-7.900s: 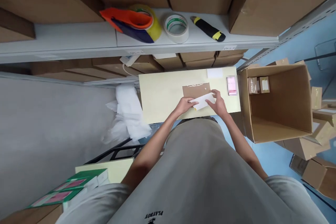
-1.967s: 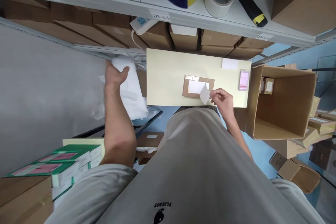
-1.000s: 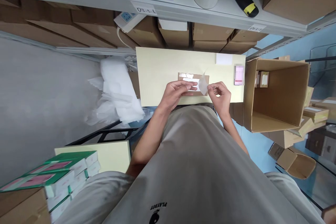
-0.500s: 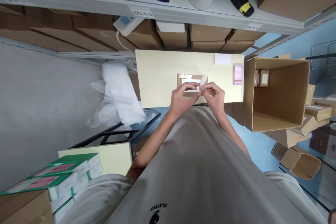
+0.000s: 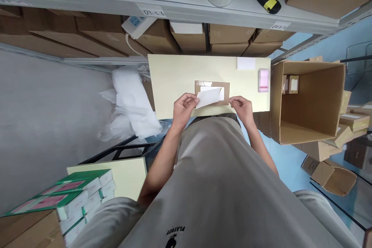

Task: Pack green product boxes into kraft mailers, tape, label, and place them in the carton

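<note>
Over the carton (image 5: pixel 226 94), the left hand (image 5: pixel 183 108) clamps a white slip (image 5: pixel 208 97) by its left end. Fingertips together, the right hand (image 5: pixel 243 109) sits near the carton's right edge; tabletop (image 5: pixel 171 81) extends leftward.

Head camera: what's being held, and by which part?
The left hand pinches white paper by its left end; whether the right hand holds anything can't be told.

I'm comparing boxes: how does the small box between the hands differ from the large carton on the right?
The large carton is far bigger than the small box. The small box's top is closed; the large carton is open, with packages inside. The small box bears a white label; none shows on the large carton. Both are brown cardboard.
</note>
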`<state>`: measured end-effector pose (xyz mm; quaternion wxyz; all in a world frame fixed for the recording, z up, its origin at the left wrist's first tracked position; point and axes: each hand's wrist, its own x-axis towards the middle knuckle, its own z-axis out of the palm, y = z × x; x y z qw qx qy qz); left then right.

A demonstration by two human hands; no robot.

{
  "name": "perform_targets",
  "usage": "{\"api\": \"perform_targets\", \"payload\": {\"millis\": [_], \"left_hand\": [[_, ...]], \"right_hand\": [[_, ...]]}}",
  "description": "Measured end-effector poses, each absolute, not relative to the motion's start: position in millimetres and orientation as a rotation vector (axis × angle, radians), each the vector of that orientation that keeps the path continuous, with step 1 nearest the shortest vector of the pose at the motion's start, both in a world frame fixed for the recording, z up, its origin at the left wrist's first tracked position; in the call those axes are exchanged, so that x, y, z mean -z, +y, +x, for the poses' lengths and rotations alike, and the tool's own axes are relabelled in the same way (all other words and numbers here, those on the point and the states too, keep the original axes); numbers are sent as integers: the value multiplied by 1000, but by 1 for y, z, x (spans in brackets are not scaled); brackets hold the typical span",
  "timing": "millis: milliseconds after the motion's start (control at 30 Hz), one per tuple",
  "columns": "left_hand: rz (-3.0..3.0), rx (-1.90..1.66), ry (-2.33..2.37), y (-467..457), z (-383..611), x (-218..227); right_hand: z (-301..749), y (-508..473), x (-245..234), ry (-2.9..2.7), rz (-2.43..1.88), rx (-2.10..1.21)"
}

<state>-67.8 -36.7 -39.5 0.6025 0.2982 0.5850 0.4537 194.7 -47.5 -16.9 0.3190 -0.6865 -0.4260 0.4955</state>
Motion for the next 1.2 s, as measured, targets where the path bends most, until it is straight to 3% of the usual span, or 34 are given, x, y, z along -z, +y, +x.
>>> {"api": "perform_targets", "payload": {"millis": [433,833,1200], "left_hand": [[348,-997,1182,-50,-82,52],[428,-959,1240,-43,-75,59],[639,-818,1551,-35,-56,109]], "right_hand": [[181,-41,63,-867,-1748,-1635],[184,-39,59,-913,-1718,-1584],[188,-42,76,-1146,-1851,-1445]]}}
